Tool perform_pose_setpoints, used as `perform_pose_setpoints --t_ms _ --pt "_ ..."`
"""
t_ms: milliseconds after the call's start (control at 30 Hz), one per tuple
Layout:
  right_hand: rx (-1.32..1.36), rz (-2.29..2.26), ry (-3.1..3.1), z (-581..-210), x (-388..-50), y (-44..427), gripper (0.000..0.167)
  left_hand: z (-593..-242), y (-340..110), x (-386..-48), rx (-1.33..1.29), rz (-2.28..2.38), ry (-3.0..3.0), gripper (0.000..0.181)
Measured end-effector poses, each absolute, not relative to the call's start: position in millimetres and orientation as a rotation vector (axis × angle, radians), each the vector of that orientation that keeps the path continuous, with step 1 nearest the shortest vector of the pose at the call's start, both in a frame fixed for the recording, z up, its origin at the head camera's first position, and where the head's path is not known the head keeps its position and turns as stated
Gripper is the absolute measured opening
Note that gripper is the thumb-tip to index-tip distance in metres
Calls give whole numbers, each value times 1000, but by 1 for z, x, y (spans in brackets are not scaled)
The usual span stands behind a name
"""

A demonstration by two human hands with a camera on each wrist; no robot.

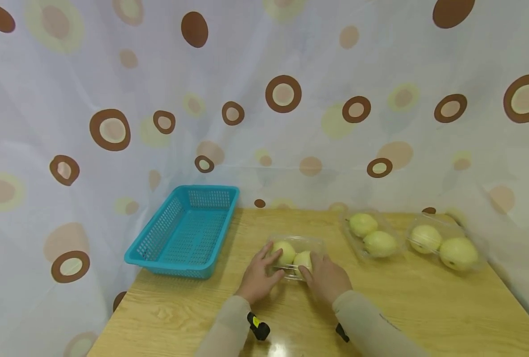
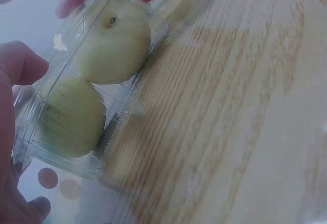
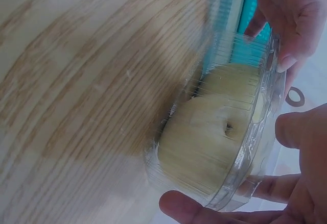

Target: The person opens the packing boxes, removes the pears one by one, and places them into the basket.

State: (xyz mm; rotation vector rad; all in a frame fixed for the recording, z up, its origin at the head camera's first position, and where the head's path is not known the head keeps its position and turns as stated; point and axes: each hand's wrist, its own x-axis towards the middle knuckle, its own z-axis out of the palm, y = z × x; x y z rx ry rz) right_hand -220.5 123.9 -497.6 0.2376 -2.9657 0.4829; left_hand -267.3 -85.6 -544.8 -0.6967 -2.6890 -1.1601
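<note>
Fruit (image 1: pixel 284 253) sits in the clear box (image 1: pixel 308 243), left hand (image 1: pixel 260 275) and right hand (image 1: pixel 329 280) gripping either side. I'd guess I'm closing it; next calls for even pressing.

Circle-patterned pale curtain (image 1: pixel 246 64) behind wooden table (image 1: pixel 447 312)

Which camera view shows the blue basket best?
The head view: the whole blue basket stands there with nothing in front. The right wrist view shows only part of it, beyond the clear container; the left wrist view shows none.

Left hand (image 1: pixel 259 275), right hand (image 1: pixel 328 278), side by side, forearms (image 1: pixel 229 325) angled inward
</note>
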Motion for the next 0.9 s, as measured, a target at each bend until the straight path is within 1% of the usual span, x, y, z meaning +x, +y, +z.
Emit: perform_pose_setpoints --t_ms 233,533,767,900 --pt "263 425 -2918 -496 -220 122 60 -543 -85 -270 -698 -1204 -2656 55" --pt "258 400 -2925 -502 -216 119 61 -548 -85 -265 -680 -1260 -2638 55" --pt "234 315 -2878 -500 -220 120 57 -539 -85 -269 -707 -1214 -2635 56" --pt "246 368 -2928 -499 -219 132 56 -535 -83 -260 -620 -1234 -2643 58"
